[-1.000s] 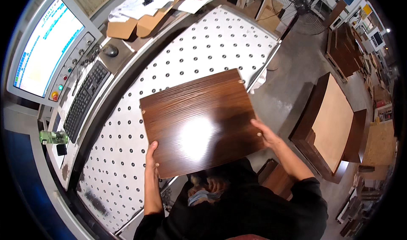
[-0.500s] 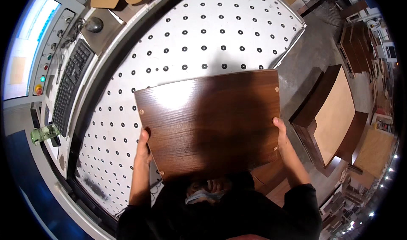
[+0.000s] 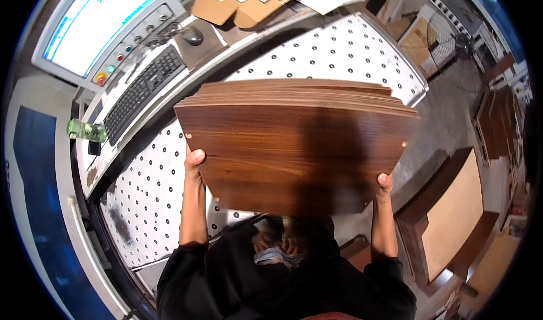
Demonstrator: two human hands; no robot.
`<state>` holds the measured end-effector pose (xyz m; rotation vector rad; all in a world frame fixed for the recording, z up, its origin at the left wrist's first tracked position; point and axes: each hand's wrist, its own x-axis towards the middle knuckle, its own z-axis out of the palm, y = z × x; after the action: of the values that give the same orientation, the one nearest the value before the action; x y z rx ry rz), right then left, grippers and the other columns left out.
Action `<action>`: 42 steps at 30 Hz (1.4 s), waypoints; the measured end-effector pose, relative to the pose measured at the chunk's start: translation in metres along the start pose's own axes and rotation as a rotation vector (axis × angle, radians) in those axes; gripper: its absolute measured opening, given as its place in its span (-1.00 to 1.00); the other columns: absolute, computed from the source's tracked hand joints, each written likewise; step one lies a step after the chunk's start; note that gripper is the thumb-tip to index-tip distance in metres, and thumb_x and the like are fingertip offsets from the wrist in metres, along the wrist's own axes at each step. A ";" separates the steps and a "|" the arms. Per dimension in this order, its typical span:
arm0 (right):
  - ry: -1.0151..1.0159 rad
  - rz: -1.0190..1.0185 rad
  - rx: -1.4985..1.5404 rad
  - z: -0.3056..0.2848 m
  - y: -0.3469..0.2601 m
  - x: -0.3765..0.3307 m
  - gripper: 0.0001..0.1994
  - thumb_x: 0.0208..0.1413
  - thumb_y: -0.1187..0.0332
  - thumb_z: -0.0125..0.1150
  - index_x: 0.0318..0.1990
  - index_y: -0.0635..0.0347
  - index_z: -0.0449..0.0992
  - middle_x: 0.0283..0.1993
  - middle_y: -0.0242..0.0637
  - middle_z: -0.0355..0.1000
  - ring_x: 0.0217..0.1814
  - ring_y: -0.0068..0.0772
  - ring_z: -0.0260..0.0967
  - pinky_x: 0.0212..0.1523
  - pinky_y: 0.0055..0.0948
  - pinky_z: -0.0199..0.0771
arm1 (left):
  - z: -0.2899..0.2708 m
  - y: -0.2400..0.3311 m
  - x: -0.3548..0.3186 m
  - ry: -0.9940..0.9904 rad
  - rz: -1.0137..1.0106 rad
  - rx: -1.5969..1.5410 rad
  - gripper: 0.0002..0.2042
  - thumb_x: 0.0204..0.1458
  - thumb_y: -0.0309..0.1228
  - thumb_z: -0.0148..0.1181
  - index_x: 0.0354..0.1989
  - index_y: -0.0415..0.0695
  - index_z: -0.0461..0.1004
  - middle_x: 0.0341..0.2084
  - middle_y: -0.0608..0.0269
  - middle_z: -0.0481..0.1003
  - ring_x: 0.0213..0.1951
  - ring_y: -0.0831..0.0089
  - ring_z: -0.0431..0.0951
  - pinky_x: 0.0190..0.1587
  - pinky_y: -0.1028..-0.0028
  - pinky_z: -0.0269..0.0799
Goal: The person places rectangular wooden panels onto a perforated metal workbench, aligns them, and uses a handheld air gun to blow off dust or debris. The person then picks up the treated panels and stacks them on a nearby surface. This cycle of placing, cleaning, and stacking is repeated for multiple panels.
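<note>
The stack of brown boards [image 3: 283,145] is at the clock's centre, left hand [image 3: 193,163] gripping its nine o'clock edge, right hand [image 3: 385,186] its four, fingers mostly hidden; it looks heavy and stiff, smooth faces likely to slide, so both ends want support from underneath

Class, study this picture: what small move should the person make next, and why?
Probably even up the stack of brown boards: its far edges look staggered rather than flush, while the left hand and right hand hold it from opposite sides.
</note>
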<state>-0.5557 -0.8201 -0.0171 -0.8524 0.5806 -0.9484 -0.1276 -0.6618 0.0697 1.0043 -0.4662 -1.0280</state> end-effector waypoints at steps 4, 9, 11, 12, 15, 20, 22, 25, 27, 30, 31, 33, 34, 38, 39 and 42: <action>-0.136 -0.159 -0.346 -0.019 0.007 0.040 0.00 -0.31 0.07 0.49 0.35 0.27 0.15 0.25 -0.14 0.27 0.29 -0.13 0.23 0.28 -0.10 0.26 | -0.059 -0.023 0.032 -0.260 0.268 -0.072 0.01 -0.44 -0.21 0.43 0.36 -0.18 0.18 0.24 0.08 0.33 0.24 0.14 0.36 0.29 0.14 0.32; -0.250 -0.042 -0.684 -0.068 0.008 0.019 -0.21 -0.28 0.13 0.55 0.19 0.23 0.41 0.20 -0.18 0.37 0.26 -0.13 0.26 0.25 -0.11 0.26 | -0.090 -0.044 0.033 -0.324 0.258 0.035 0.14 -0.48 -0.26 0.52 0.44 -0.17 0.05 0.32 0.15 0.26 0.36 0.21 0.22 0.40 0.20 0.09; -0.299 -0.008 -0.812 -0.042 -0.012 0.024 -0.26 -0.25 0.13 0.55 0.15 0.22 0.46 0.15 -0.20 0.42 0.22 -0.15 0.30 0.22 -0.12 0.30 | -0.094 -0.029 0.008 -0.298 0.266 0.127 0.22 -0.50 -0.30 0.56 0.48 -0.16 -0.05 0.36 0.17 0.21 0.38 0.24 0.17 0.41 0.23 0.04; -0.351 -0.033 -0.818 -0.034 -0.021 0.020 -0.32 -0.22 0.15 0.56 0.11 0.23 0.48 0.09 -0.22 0.46 0.15 -0.20 0.36 0.16 -0.14 0.35 | -0.088 -0.024 0.006 -0.311 0.255 0.143 0.27 -0.51 -0.33 0.58 0.50 -0.16 -0.12 0.38 0.17 0.18 0.40 0.25 0.15 0.41 0.24 0.03; -0.294 -0.011 -0.812 -0.059 -0.010 0.014 -0.32 -0.22 0.17 0.57 0.11 0.24 0.48 0.07 -0.23 0.46 0.13 -0.22 0.38 0.12 -0.16 0.38 | -0.075 -0.009 0.001 -0.322 0.205 0.179 0.38 -0.54 -0.37 0.62 0.54 -0.14 -0.26 0.43 0.17 0.10 0.43 0.27 0.08 0.42 0.27 -0.01; -0.276 0.044 -0.765 -0.025 -0.024 0.010 -0.26 -0.23 0.13 0.60 0.14 0.26 0.45 0.10 -0.20 0.45 0.17 -0.17 0.35 0.17 -0.14 0.35 | -0.072 0.005 -0.010 -0.313 0.114 0.159 0.34 -0.54 -0.19 0.50 0.52 -0.15 -0.24 0.45 0.13 0.07 0.44 0.28 0.06 0.43 0.30 -0.04; -0.235 0.008 -0.743 -0.028 -0.018 0.010 -0.18 -0.24 0.07 0.62 0.19 0.26 0.41 0.17 -0.17 0.40 0.24 -0.15 0.30 0.23 -0.13 0.30 | -0.061 0.009 -0.015 -0.290 0.195 0.139 0.26 -0.47 0.02 0.36 0.50 -0.19 -0.16 0.43 0.11 0.11 0.43 0.28 0.09 0.43 0.29 -0.03; -0.088 -0.179 -0.639 -0.042 0.007 -0.002 0.03 -0.25 -0.09 0.59 0.34 0.25 0.21 0.35 -0.15 0.21 0.40 -0.13 0.13 0.35 -0.10 0.13 | -0.019 0.007 -0.018 -0.278 0.401 0.073 0.22 -0.36 0.34 0.16 0.47 -0.24 -0.04 0.40 0.08 0.16 0.41 0.28 0.13 0.43 0.29 -0.01; -0.057 -0.308 -0.528 -0.043 0.020 0.004 0.22 -0.25 -0.25 0.52 0.47 0.22 -0.03 0.51 -0.18 -0.02 0.52 -0.12 -0.06 0.44 -0.08 -0.04 | -0.011 0.004 -0.018 -0.211 0.473 0.052 0.25 -0.29 0.55 0.02 0.45 -0.27 0.04 0.39 0.07 0.20 0.40 0.28 0.17 0.43 0.28 0.00; -0.071 -0.252 -0.510 -0.014 0.018 0.004 0.22 -0.19 -0.30 0.44 0.50 0.20 -0.08 0.56 -0.16 -0.13 0.58 -0.13 -0.19 0.50 -0.03 -0.19 | -0.076 -0.043 -0.008 0.002 0.322 0.051 0.27 -0.20 0.67 -0.40 0.44 -0.28 0.07 0.38 0.07 0.22 0.39 0.30 0.18 0.43 0.29 0.00; -0.093 -0.264 -0.536 -0.007 0.014 0.006 0.20 -0.16 -0.34 0.39 0.50 0.19 -0.08 0.57 -0.16 -0.14 0.59 -0.13 -0.21 0.51 -0.03 -0.22 | -0.100 -0.060 -0.002 0.077 0.241 0.049 0.28 -0.18 0.68 -0.58 0.44 -0.28 0.06 0.38 0.08 0.22 0.39 0.31 0.18 0.43 0.30 -0.01; -0.110 -0.294 -0.561 -0.006 0.009 0.007 0.18 -0.11 -0.38 0.32 0.51 0.19 -0.07 0.58 -0.16 -0.13 0.60 -0.12 -0.21 0.52 -0.05 -0.25 | -0.091 -0.060 -0.001 -0.030 0.236 0.062 0.08 0.05 0.53 -0.56 0.42 -0.24 0.13 0.34 0.12 0.29 0.36 0.32 0.23 0.39 0.28 0.09; -0.106 -0.315 -0.561 -0.011 0.009 0.006 0.17 -0.10 -0.39 0.31 0.51 0.19 -0.06 0.58 -0.16 -0.13 0.60 -0.13 -0.21 0.52 -0.06 -0.24 | -0.062 -0.048 -0.006 -0.063 0.207 0.118 0.06 0.07 0.52 -0.55 0.41 -0.23 0.15 0.32 0.12 0.30 0.35 0.32 0.25 0.38 0.28 0.12; -0.134 -0.384 -0.549 -0.018 0.011 0.013 0.14 -0.07 -0.41 0.26 0.50 0.19 -0.02 0.57 -0.15 -0.09 0.59 -0.13 -0.17 0.52 -0.10 -0.21 | -0.053 -0.047 -0.011 -0.098 0.257 0.144 -0.09 0.21 0.39 -0.51 0.38 -0.20 0.19 0.28 0.16 0.35 0.30 0.35 0.31 0.34 0.28 0.19; -0.130 -0.371 -0.534 -0.016 0.011 0.012 0.14 -0.07 -0.41 0.26 0.50 0.19 -0.02 0.57 -0.15 -0.09 0.59 -0.13 -0.16 0.52 -0.10 -0.21 | -0.054 -0.046 -0.011 -0.116 0.277 0.135 -0.12 0.24 0.36 -0.51 0.38 -0.20 0.19 0.28 0.16 0.35 0.30 0.35 0.31 0.34 0.29 0.19; -0.119 -0.330 -0.487 -0.007 0.013 0.007 0.15 -0.07 -0.41 0.26 0.50 0.19 -0.02 0.57 -0.16 -0.08 0.59 -0.13 -0.16 0.52 -0.09 -0.20 | -0.053 -0.047 -0.013 -0.084 0.296 0.174 -0.20 0.29 0.29 -0.50 0.37 -0.17 0.21 0.27 0.19 0.35 0.29 0.37 0.32 0.33 0.32 0.20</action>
<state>-0.5519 -0.8250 -0.0324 -1.4646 0.5873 -1.0614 -0.1177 -0.6323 0.0041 1.0127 -0.7604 -0.7750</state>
